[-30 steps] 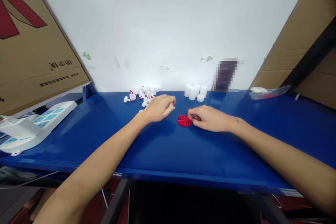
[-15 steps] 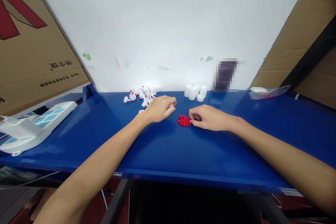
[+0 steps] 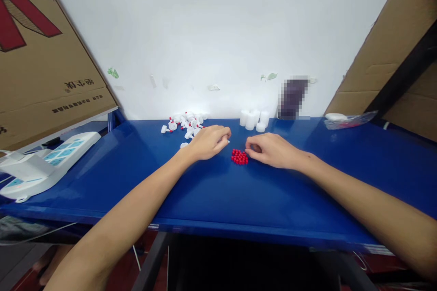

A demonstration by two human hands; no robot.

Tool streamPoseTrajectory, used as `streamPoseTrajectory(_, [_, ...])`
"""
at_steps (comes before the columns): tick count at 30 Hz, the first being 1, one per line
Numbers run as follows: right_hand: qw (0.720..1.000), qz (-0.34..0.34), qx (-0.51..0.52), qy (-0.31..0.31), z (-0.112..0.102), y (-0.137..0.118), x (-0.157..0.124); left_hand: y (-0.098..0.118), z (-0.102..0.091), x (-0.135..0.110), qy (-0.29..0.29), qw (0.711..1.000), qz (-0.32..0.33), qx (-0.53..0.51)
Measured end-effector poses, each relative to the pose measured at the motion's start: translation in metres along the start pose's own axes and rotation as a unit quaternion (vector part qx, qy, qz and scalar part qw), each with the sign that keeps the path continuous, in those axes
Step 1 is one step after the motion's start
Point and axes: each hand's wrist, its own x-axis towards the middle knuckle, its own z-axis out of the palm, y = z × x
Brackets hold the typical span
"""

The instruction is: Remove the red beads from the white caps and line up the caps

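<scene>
My left hand (image 3: pixel 212 142) is closed round a small white nozzle cap, most of it hidden by the fingers; only its pale tip (image 3: pixel 228 141) sticks out on the right. Just right of it lies a tight cluster of small red caps (image 3: pixel 239 157) on the blue table. My right hand (image 3: pixel 269 151) is at the right edge of this cluster, thumb and forefinger pinched together; whatever may be between them is too small to make out. Behind my left hand is a loose heap of white nozzle caps (image 3: pixel 190 121), several with red tips.
White round containers (image 3: pixel 251 120) stand by the wall. A power strip (image 3: pixel 64 154) with a plugged-in white adapter lies at the left. At the back right is a clear plastic bag (image 3: pixel 351 121) with something red inside. Cardboard (image 3: pixel 54 54) flanks the blue table (image 3: pixel 218 200).
My right hand has lifted slightly, its fingertips shifting up from the edge of the red caps. My left hand has moved a touch right, showing more of the white tip.
</scene>
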Motion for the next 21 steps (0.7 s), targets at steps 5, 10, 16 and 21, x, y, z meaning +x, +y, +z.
streamPoseTrajectory(5, [0.977,0.053,0.037,0.204,0.003,-0.004,-0.001,0.009,-0.004,-0.001,0.004,1.0,0.017,-0.01])
streamPoseTrajectory(10, [0.943,-0.004,0.089,0.32,0.004,-0.007,-0.008,0.021,-0.003,0.001,0.028,0.999,0.026,-0.013])
streamPoseTrajectory(16, [0.957,-0.092,0.103,0.256,0.012,-0.014,-0.006,0.023,0.005,0.003,0.047,0.997,0.051,-0.016])
streamPoseTrajectory(21, [0.963,-0.106,0.096,0.227,0.014,-0.017,-0.005,0.021,0.005,0.003,0.078,0.995,0.069,0.007])
